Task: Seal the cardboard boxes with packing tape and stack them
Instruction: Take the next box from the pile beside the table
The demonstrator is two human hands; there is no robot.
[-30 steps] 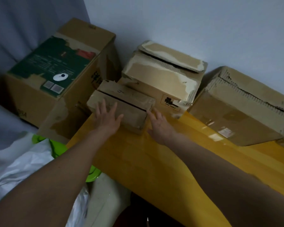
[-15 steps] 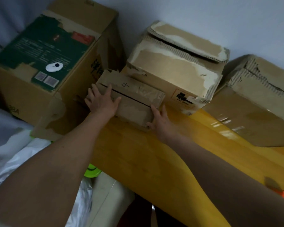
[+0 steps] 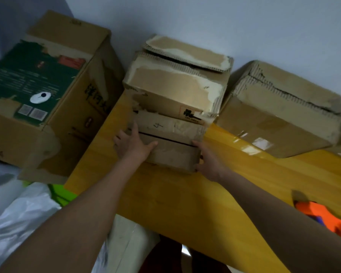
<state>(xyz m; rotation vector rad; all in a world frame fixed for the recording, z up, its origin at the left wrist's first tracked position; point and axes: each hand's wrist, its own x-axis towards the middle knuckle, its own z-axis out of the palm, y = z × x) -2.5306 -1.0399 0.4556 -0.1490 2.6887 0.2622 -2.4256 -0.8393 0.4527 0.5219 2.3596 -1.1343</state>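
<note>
Both hands have shifted with the small box (image 3: 165, 142), now directly before the middle box (image 3: 175, 83) on the worktop (image 3: 165, 203). Left hand (image 3: 132, 144) lies spread on its top; right hand (image 3: 209, 162) clasps its right end. Long axis runs left-right between the hands. Big box (image 3: 47, 91) stands left, another box (image 3: 280, 115) right; an orange object (image 3: 323, 219) lies near the right forearm.
</note>
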